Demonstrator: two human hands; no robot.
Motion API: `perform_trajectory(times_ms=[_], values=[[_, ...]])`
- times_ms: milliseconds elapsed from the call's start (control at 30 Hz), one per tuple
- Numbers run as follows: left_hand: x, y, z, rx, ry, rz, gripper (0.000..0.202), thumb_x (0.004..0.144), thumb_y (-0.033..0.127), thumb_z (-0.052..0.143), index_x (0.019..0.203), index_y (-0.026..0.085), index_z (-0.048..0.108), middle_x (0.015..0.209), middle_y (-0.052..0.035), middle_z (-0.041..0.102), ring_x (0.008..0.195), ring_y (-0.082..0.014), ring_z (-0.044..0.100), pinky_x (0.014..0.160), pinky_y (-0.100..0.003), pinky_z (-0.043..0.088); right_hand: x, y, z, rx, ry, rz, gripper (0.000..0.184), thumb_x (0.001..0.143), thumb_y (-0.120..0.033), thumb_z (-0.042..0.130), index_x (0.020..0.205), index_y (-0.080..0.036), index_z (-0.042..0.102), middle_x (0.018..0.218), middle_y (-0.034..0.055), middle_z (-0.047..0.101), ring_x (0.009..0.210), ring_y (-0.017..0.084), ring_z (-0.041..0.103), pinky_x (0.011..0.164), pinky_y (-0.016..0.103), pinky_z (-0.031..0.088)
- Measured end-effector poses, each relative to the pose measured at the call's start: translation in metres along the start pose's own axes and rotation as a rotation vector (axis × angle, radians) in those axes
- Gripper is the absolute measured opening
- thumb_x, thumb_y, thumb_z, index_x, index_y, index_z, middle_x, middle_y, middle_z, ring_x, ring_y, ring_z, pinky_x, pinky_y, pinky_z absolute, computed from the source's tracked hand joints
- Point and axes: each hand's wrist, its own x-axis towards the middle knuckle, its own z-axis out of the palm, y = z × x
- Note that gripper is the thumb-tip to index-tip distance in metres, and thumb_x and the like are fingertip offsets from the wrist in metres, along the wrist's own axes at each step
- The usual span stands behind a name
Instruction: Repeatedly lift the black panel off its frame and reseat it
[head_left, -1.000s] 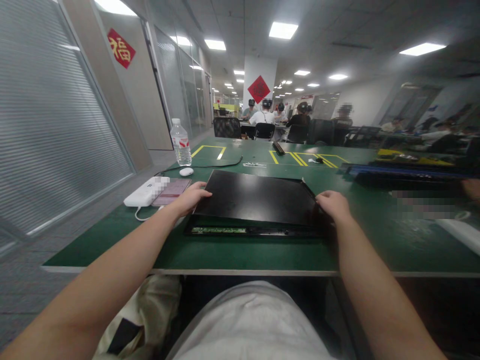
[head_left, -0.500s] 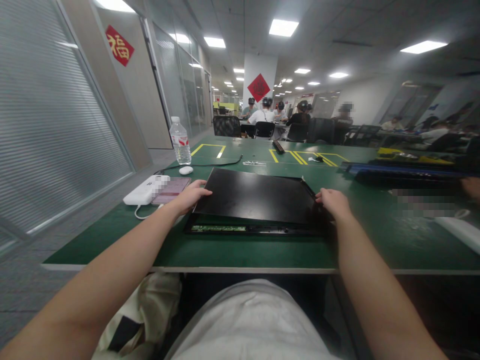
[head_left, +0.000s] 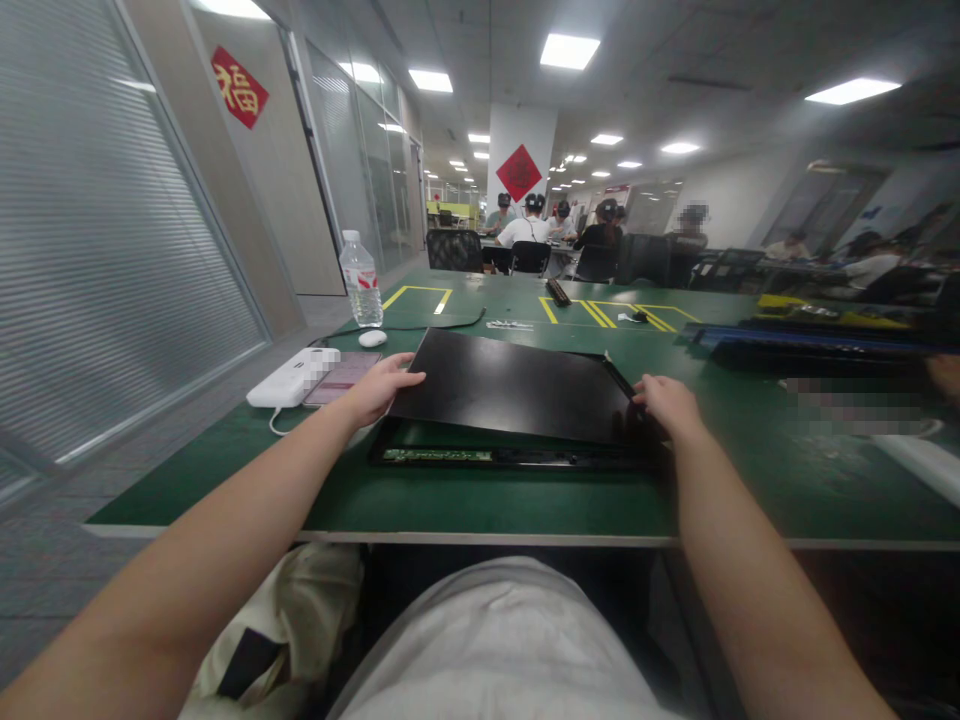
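Observation:
A flat black panel (head_left: 510, 385) lies over a dark frame (head_left: 510, 458) on the green table (head_left: 480, 505), its near edge raised so a strip of circuit board shows beneath. My left hand (head_left: 375, 388) grips the panel's left edge, fingers curled over it. At the panel's right edge, my right hand (head_left: 666, 403) has its fingers closed on the corner. Both forearms reach in from the bottom of the view.
A white power bank (head_left: 289, 377) and a phone (head_left: 341, 377) lie left of the panel, with a white mouse (head_left: 372, 338) and a water bottle (head_left: 361, 282) behind. Dark flat units (head_left: 810, 350) sit at the right. Several people sit at far desks.
The panel's near edge has lifted a little off the frame, and both hands have shifted slightly up and away with it.

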Motion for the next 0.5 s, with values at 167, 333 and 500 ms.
perform_trajectory(times_ms=[167,333,500], values=[[0.0012,-0.0003,-0.0015,-0.036,-0.034,-0.023,0.059,0.065,0.004,0.08,0.122,0.014,0.065,0.096,-0.0096,0.08,0.08,-0.0229,0.078,0.068,-0.029,0.062,0.0,0.0003,0.0008,0.003,0.0,0.001,0.037,0.09,-0.038,0.045,0.096,-0.018,0.075,0.088,0.0086,0.077,0.074,0.021,0.066,0.068,0.03,0.046],[0.0033,-0.001,-0.0025,-0.064,-0.034,-0.041,0.06,0.066,0.002,0.078,0.124,0.013,0.064,0.094,-0.0096,0.081,0.076,-0.0222,0.078,0.067,-0.029,0.063,-0.0003,0.0003,0.0003,-0.003,0.007,-0.007,0.036,0.09,-0.038,0.046,0.095,-0.018,0.074,0.089,0.0083,0.077,0.075,0.021,0.067,0.068,0.03,0.046],[0.0026,-0.0011,-0.0014,-0.067,-0.029,-0.051,0.058,0.064,0.001,0.079,0.119,0.013,0.065,0.092,-0.0087,0.08,0.074,-0.0215,0.078,0.065,-0.028,0.063,-0.0038,-0.0033,-0.0025,-0.024,-0.019,0.005,0.035,0.091,-0.037,0.045,0.095,-0.018,0.075,0.091,0.0084,0.077,0.078,0.022,0.067,0.071,0.031,0.047]])
